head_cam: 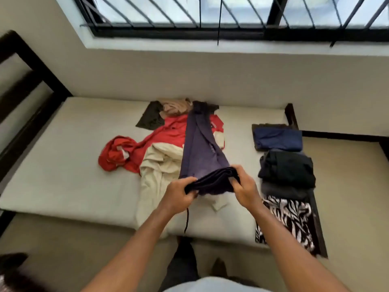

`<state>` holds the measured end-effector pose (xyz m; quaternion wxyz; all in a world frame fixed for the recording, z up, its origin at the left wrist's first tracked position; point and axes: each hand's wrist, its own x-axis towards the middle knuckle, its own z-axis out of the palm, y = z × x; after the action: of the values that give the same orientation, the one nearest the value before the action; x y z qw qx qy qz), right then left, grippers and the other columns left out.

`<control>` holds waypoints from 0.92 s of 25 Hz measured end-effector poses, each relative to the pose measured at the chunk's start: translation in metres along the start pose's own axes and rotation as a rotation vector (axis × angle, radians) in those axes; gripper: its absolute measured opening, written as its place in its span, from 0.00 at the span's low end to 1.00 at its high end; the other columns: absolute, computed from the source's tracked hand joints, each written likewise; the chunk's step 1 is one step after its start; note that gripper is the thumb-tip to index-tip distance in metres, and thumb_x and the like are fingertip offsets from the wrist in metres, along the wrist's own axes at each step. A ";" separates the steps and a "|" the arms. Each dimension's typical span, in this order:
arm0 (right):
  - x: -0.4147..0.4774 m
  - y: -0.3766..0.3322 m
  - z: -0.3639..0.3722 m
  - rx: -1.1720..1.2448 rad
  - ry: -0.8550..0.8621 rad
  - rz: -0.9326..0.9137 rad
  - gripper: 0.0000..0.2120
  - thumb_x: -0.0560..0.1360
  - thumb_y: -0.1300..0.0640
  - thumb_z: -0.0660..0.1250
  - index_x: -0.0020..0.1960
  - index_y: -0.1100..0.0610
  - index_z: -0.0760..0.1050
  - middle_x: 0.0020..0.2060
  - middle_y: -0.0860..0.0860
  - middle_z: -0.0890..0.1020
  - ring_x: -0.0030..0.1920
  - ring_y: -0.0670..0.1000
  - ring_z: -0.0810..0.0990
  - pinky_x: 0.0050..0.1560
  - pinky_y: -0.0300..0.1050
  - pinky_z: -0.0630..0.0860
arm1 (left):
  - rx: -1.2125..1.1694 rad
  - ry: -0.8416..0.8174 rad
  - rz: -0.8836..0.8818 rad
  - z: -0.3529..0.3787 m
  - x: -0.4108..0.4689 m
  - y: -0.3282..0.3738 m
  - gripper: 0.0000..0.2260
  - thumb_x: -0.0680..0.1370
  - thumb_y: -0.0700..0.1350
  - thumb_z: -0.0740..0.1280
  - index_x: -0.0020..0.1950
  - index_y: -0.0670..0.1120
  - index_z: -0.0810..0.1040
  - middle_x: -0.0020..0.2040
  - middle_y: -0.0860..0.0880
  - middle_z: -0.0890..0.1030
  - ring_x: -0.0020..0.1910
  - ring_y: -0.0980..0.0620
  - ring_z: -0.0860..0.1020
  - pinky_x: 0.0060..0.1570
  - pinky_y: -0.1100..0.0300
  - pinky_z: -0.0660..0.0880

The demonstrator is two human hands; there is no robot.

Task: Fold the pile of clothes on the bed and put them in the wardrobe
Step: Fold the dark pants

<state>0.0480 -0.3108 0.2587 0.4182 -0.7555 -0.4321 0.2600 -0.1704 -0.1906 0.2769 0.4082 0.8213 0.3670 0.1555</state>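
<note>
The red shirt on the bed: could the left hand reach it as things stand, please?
Probably yes, once freed: the left hand grips the purple trousers, but the red shirt lies uncovered on the bed to its left, with only flat cream cloth between.

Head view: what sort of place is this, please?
Most likely a bedroom. A beige mattress lies in a dark bed frame under a black barred window, with a loose pile of unfolded clothes and a row of folded garments on it.
</note>
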 end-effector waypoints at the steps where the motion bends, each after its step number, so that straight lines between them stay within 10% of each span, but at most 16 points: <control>1: -0.019 0.017 0.000 0.011 -0.061 0.063 0.13 0.76 0.57 0.63 0.55 0.41 0.74 0.46 0.43 0.83 0.47 0.50 0.81 0.52 0.55 0.77 | -0.045 -0.131 -0.084 0.014 -0.017 -0.008 0.13 0.72 0.44 0.72 0.56 0.50 0.84 0.48 0.55 0.86 0.47 0.58 0.83 0.52 0.55 0.79; 6: -0.079 0.070 -0.003 0.093 -0.290 0.281 0.09 0.69 0.54 0.64 0.46 0.44 0.77 0.39 0.44 0.80 0.43 0.49 0.77 0.52 0.58 0.72 | -0.197 -0.676 -0.394 0.055 -0.051 -0.033 0.15 0.69 0.55 0.76 0.55 0.59 0.82 0.51 0.51 0.85 0.49 0.46 0.84 0.49 0.45 0.82; 19: 0.058 0.131 0.067 0.160 -0.130 0.667 0.12 0.74 0.61 0.63 0.53 0.47 0.76 0.48 0.47 0.83 0.53 0.52 0.81 0.57 0.54 0.76 | -0.031 -0.477 -0.375 0.084 0.116 -0.126 0.10 0.74 0.42 0.75 0.53 0.52 0.83 0.46 0.56 0.83 0.47 0.57 0.80 0.45 0.67 0.73; 23: 0.124 0.197 0.112 0.093 -0.286 0.862 0.12 0.76 0.63 0.65 0.56 0.51 0.78 0.53 0.51 0.84 0.56 0.56 0.82 0.62 0.56 0.77 | 0.012 -0.615 -0.523 0.125 0.167 -0.205 0.11 0.73 0.44 0.76 0.54 0.49 0.82 0.49 0.50 0.84 0.50 0.49 0.82 0.48 0.59 0.75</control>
<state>0.1100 -0.2112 0.0286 0.2415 -0.8032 -0.1194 0.5313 -0.0845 -0.0573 0.0316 0.5198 0.7109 0.4252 -0.2088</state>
